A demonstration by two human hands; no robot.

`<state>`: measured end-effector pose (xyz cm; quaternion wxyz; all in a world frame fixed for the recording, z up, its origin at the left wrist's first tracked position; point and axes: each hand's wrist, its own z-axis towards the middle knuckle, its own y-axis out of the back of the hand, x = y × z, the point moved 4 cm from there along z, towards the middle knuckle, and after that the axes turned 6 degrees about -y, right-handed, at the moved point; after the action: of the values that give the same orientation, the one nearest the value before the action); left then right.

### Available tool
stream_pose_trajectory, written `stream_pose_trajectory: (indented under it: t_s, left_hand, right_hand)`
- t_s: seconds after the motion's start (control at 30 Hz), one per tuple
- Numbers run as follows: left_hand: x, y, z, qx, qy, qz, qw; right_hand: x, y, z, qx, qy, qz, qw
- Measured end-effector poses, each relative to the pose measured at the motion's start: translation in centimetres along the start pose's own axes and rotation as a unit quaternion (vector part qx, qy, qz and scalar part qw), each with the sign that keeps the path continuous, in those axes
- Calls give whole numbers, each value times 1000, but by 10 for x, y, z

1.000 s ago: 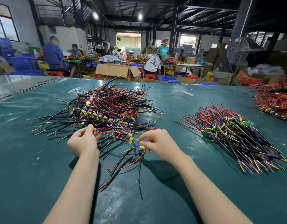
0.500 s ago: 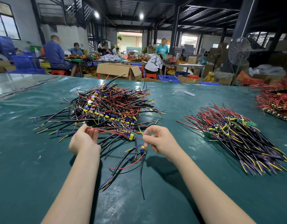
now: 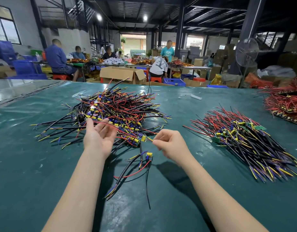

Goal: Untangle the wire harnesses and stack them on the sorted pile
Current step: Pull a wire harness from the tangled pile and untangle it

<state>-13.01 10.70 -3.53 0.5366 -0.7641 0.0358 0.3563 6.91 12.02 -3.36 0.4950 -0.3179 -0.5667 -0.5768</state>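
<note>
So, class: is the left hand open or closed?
Open: the left hand is palm up, fingers loosely spread, a red wire draped across them; the right hand pinches a yellow wire.

bare mat (image 3: 177, 114) between tangled heap (image 3: 114, 111), sorted pile (image 3: 244, 139)

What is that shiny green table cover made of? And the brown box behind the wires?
The shiny teal-green table cover looks like plastic or vinyl sheeting: it is glossy, mirrors the lights and wrinkles near the far edge. The open brown box looks like plain cardboard: matte, with bent flaps.
</note>
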Motion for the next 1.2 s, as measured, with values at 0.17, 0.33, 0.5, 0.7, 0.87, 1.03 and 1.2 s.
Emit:
stream_pose_trajectory:
  t_s: [0.17,0.33,0.5,0.7,0.87,1.03,1.2]
  left_hand:
    - [24,-18,-14,113,38,108,987]
    - [35,-23,-20,178,96,71,977]
    - [35,-26,-21,177,21,176,968]
    - [36,-25,-23,198,-17,257,946]
    - [39,-20,-23,135,-35,264,954]
    - [50,-21,-30,131,-21,287,949]
    - [59,-25,-37,136,-25,302,943]
  right_hand:
    - [-3,9,3,-18,-46,141,989]
    - [-4,11,5,11,-80,202,976]
    - [-1,6,2,51,-114,204,971]
    - [-2,3,2,55,-134,230,962]
    - [-2,-2,3,52,-124,195,972]
    - [8,-4,0,-79,24,-105,991]
    - [13,-7,-4,-125,119,-263,949]
